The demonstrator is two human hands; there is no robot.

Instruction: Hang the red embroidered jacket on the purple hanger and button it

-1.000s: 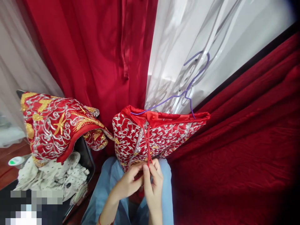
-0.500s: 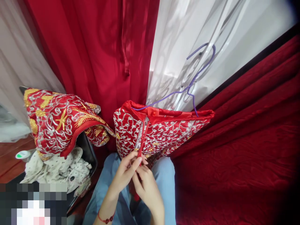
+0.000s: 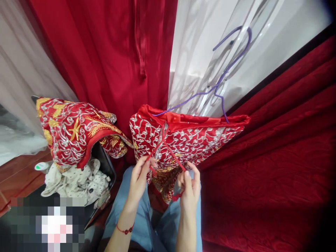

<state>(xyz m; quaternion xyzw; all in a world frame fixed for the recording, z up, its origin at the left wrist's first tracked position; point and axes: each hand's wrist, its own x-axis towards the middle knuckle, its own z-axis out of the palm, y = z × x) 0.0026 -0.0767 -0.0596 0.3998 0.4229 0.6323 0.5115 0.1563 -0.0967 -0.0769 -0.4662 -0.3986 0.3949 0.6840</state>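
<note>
A red garment with silver and gold embroidery (image 3: 199,141) hangs before me by its waistband from a purple hanger (image 3: 223,75). Two thin red ties (image 3: 172,154) come from its top edge and cross just below it. My left hand (image 3: 140,175) pinches one tie, and my right hand (image 3: 189,180) pinches the other. The ties are spread apart in a V-like shape below the crossing. A loose red end dangles under my right hand.
To the left, a matching embroidered red garment (image 3: 76,129) drapes over a dark chair (image 3: 109,168). White dotted cloth (image 3: 76,182) lies on its seat beside a white-lidded container (image 3: 42,167). Red curtains (image 3: 110,52) and white drapes (image 3: 194,45) stand behind; dark red fabric (image 3: 275,168) fills the right.
My hands were close together on the ties; now they are apart, with the right hand moved right and the ties crossed and spread. The view has shifted slightly.
</note>
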